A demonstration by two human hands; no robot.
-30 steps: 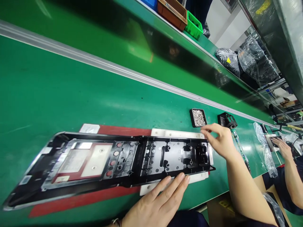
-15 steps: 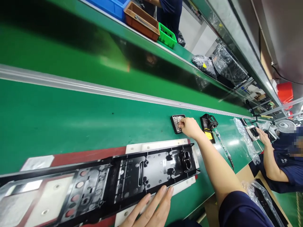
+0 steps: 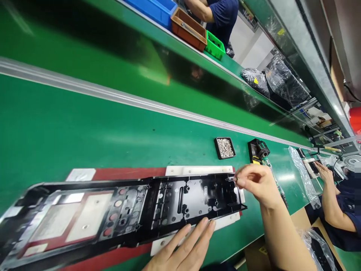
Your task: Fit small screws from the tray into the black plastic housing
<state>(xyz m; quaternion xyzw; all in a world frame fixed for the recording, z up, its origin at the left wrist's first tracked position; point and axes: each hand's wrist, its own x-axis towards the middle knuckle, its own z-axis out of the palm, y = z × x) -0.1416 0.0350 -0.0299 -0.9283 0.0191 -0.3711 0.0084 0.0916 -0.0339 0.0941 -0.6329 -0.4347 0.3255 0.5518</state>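
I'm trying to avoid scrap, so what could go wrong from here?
Anything small pinched in the right hand could drop into the black housing beside it. The housing could shift if the left hand, at its near edge, pushes. The open tray of small metal parts might spill if knocked.

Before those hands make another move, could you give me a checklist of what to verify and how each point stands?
1. Black housing lying over the red-and-white fixture: ok.
2. Left hand at the housing's near edge: ok, fingers spread flat.
3. Right hand at the housing's right end: ok.
4. Something pinched in the right fingertips: cannot tell, too small.
5. Black tray upright, with small metal pieces inside: ok.
6. Co-worker's hand away from the housing: ok.
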